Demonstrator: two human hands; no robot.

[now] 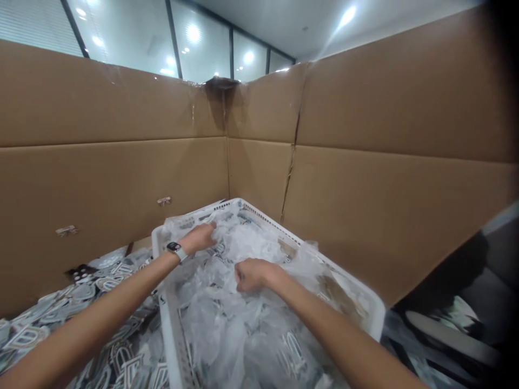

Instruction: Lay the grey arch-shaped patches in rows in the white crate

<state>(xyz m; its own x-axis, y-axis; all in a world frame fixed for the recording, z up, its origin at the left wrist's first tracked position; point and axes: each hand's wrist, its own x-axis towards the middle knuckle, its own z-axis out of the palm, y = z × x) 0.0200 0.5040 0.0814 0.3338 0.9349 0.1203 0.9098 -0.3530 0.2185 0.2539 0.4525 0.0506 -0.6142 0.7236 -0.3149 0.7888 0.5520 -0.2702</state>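
Observation:
A white plastic basket [166, 308] with small slots along its rim is filled with crumpled clear plastic bags [227, 324]. Letter- or number-shaped pieces show through some of the bags. My left hand [201, 237], with a watch [177, 249] on its wrist, is closed over the bags near the basket's far left side. Its fingertips are partly hidden, and what it grips cannot be made out. My right hand [253, 275] is at the basket's middle, fingers curled in among the plastic. Whatever lies within those fingers is hidden too.
Tall cardboard walls [121, 183] meet in a corner behind the basket. Left of it lies a heap of flat grey-and-white letter- or number-shaped pieces [121, 356]. Dark items and a pale rounded object [450, 335] lie beyond the right wall's lower edge.

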